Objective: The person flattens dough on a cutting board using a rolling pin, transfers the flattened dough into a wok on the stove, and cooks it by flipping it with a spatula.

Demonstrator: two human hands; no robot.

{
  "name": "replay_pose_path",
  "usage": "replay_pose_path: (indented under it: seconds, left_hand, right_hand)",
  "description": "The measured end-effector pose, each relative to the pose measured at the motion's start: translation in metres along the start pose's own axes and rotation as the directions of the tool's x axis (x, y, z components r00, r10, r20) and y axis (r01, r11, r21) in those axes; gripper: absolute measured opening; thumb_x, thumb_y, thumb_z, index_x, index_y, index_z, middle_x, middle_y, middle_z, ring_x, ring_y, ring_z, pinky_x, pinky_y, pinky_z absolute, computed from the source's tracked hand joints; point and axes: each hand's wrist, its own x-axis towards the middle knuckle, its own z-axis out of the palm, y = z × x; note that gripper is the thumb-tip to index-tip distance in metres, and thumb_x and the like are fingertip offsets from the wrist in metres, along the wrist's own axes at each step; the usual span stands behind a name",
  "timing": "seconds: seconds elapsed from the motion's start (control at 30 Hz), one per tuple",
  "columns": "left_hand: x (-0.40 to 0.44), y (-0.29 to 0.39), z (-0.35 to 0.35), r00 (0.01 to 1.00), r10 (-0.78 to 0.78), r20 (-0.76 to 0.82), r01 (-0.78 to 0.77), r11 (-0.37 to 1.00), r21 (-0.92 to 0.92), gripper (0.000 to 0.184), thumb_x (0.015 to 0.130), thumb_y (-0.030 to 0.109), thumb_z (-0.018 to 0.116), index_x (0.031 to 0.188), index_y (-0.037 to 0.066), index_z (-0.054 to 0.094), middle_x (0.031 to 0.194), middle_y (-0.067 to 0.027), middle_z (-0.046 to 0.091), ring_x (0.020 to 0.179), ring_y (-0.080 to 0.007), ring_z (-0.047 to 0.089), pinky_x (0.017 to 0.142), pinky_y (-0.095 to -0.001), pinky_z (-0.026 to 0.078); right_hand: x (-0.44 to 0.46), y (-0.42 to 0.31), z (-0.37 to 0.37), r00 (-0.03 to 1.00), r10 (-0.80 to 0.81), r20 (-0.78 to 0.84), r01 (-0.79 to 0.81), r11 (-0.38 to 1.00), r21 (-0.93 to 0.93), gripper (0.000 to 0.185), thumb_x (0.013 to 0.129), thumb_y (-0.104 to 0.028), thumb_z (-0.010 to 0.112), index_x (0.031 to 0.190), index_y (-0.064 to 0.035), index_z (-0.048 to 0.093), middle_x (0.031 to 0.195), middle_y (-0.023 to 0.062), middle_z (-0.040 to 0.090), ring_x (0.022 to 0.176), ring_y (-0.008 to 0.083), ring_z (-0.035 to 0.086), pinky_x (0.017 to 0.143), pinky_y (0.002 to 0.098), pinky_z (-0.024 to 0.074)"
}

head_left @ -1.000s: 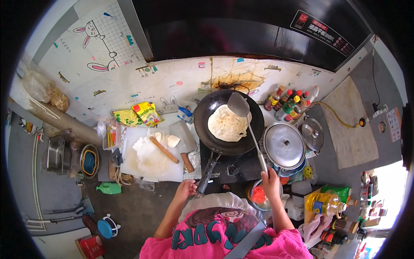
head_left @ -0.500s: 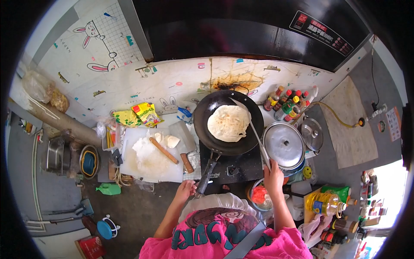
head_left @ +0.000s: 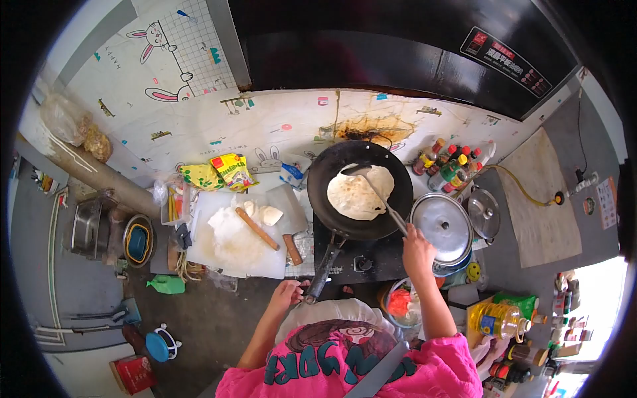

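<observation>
In the head view, a dark wok (head_left: 318,202) with a long handle sits on the black cooktop (head_left: 381,255). A pale round flatbread (head_left: 352,199) lies inside it, with small browned spots. My right hand (head_left: 418,252) is closed around the handle of a long metal spatula (head_left: 396,221), whose far end reaches over the middle of the flatbread. Beside the end of the wok handle (head_left: 320,278) is my left hand (head_left: 285,293), its fingers curled together and apart from the handle. Nothing shows in them.
Left of the cooktop, a white board (head_left: 265,262) bears flour, dough, a rolling pin (head_left: 257,229) and a wooden-handled cleaver (head_left: 289,211). A lidded pot (head_left: 441,229) stands at the right, with sauce bottles (head_left: 454,174) behind. An oil bottle (head_left: 497,322) is lower right.
The spatula's far end has moved from the flatbread's right edge to over its middle. My right hand has moved slightly up and left in relation to the pot. The view has shifted a little.
</observation>
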Motion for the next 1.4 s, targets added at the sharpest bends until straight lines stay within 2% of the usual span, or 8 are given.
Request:
replay_pose_path:
  seconds: [0.1,0.2,0.3,0.43,0.63,0.9,1.3,1.4]
  left_hand:
    - [0.0,0.002,0.001,1.0,-0.004,-0.007,0.004,1.0,-0.006,0.029,0.097,0.03,0.047,0.109,0.005,0.057,0.088,-0.0034,0.061,0.073,-0.0124,0.058,0.065,-0.0264,0.05]
    - [0.001,0.007,0.002,1.0,-0.009,-0.003,0.009,1.0,0.007,0.029,0.097,0.03,0.047,0.11,0.006,0.057,0.088,-0.0031,0.061,0.073,-0.0122,0.058,0.065,-0.0264,0.05]
    - [0.003,0.009,0.004,1.0,-0.009,0.01,0.008,1.0,0.03,0.03,0.097,0.03,0.047,0.11,0.005,0.057,0.087,-0.0031,0.061,0.073,-0.012,0.058,0.066,-0.0263,0.05]
    - [0.004,0.016,0.009,1.0,0.001,0.023,-0.002,0.999,0.038,0.027,0.095,0.03,0.048,0.106,0.007,0.057,0.085,-0.0003,0.06,0.07,-0.0088,0.056,0.063,-0.0237,0.048]
    - [0.008,0.025,0.018,0.999,0.011,0.036,-0.013,0.997,0.074,0.026,0.095,0.03,0.048,0.105,0.008,0.057,0.084,0.0003,0.06,0.069,-0.0074,0.054,0.062,-0.0226,0.047]
    - [0.01,0.014,0.013,1.0,0.02,0.02,-0.021,0.997,0.068,0.026,0.096,0.029,0.048,0.106,0.006,0.056,0.085,-0.0014,0.06,0.068,-0.008,0.054,0.06,-0.0223,0.047]
    - [0.008,-0.002,0.012,0.997,0.059,0.047,-0.06,0.998,0.02,0.028,0.096,0.03,0.048,0.104,0.005,0.058,0.082,0.0002,0.057,0.067,-0.0063,0.052,0.058,-0.0209,0.045]
    - [0.007,0.0,0.013,0.998,0.057,0.035,-0.057,0.998,0.009,0.026,0.096,0.029,0.049,0.103,0.005,0.058,0.082,0.0004,0.057,0.066,-0.0061,0.051,0.057,-0.0208,0.045]
  right_hand:
    - [0.002,0.0,0.004,1.0,0.007,-0.024,-0.005,0.996,0.092,0.038,0.085,-0.016,0.06,0.12,-0.0065,0.05,0.097,0.0133,0.062,0.078,0.0308,0.065,0.065,0.0416,0.0516]
    - [-0.01,0.011,0.001,0.992,0.005,-0.125,0.034,0.949,0.314,0.039,0.085,-0.015,0.06,0.12,-0.0032,0.05,0.099,0.0183,0.063,0.085,0.0362,0.064,0.071,0.0429,0.0504]
    - [-0.027,0.024,0.0,0.994,0.077,-0.08,-0.014,0.802,0.597,0.038,0.086,-0.015,0.06,0.119,0.0002,0.05,0.1,0.0237,0.063,0.092,0.0415,0.061,0.078,0.0432,0.0485]
    - [-0.055,0.028,-0.009,0.98,0.165,0.108,-0.192,0.669,0.718,0.037,0.088,-0.017,0.059,0.118,0.0033,0.054,0.099,0.0262,0.064,0.094,0.039,0.063,0.081,0.0397,0.048]
    - [-0.082,0.016,-0.007,0.973,0.115,0.199,-0.224,0.666,0.712,0.036,0.087,-0.02,0.059,0.116,0.001,0.056,0.092,0.0249,0.065,0.09,0.0391,0.064,0.076,0.0417,0.0492]
    - [-0.09,-0.004,-0.006,0.956,0.054,0.288,-0.243,0.693,0.679,0.035,0.087,-0.02,0.058,0.115,0.0004,0.056,0.095,0.0249,0.064,0.091,0.0415,0.062,0.077,0.0434,0.049]
    - [-0.089,-0.001,-0.01,0.968,0.043,0.247,-0.202,0.713,0.671,0.036,0.087,-0.019,0.057,0.115,0.0032,0.056,0.094,0.0272,0.064,0.089,0.0432,0.062,0.076,0.0442,0.0492]
    - [-0.094,0.002,-0.003,0.983,0.054,0.174,-0.16,0.714,0.682,0.036,0.087,-0.019,0.058,0.115,0.0027,0.056,0.094,0.0276,0.063,0.088,0.0441,0.061,0.075,0.0451,0.049]
